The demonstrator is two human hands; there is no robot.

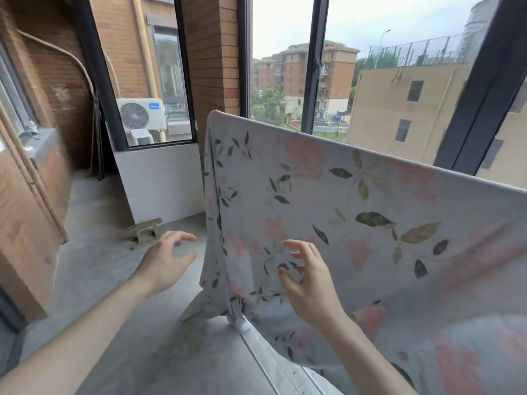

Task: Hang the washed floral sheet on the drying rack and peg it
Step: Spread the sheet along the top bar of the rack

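The floral sheet (328,201), pale grey with pink flowers and dark leaves, hangs draped over the drying rack, which it hides; its top edge runs from the upper middle down to the right. The sheet's left end falls to the floor in a bunched corner (236,309). My left hand (168,260) hovers to the left of the sheet with fingers spread, holding nothing. In front of the cloth, my right hand (308,277) is open with fingers loosely bent, just off the fabric. No pegs are in view.
Tall dark-framed windows (310,64) stand right behind the sheet. A white low wall (159,178) and a small wooden stool (145,229) are at the left on the grey concrete floor (114,323). A brick wall closes the far left.
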